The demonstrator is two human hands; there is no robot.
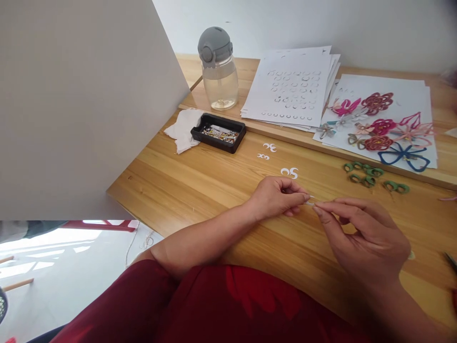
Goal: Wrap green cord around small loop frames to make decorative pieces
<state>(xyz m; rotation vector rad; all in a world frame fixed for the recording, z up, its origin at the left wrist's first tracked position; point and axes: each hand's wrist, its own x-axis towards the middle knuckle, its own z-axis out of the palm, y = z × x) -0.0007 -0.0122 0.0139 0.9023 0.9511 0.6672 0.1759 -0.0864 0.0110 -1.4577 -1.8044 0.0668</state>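
Note:
My left hand (278,196) and my right hand (364,233) meet just above the wooden table (228,190). Between their fingertips is a small white crescent-shaped piece (311,200), pinched at one end by the left thumb and finger. The right thumb and index finger close at its other end. Most of the piece is covered by the fingers. Beyond my left hand lie similar white crescent cut-outs (289,173), with smaller crescents (269,147) farther back. Several green looped pieces (363,172) rest past my right hand.
A black tray of beads (233,148), a white tissue (182,131) and a water bottle (220,85) stand at the back left. Paper sheets with crescent cuts (260,95) and colourful flower shapes (382,126) lie behind a raised ledge. Dark blades (450,261) show at the right edge.

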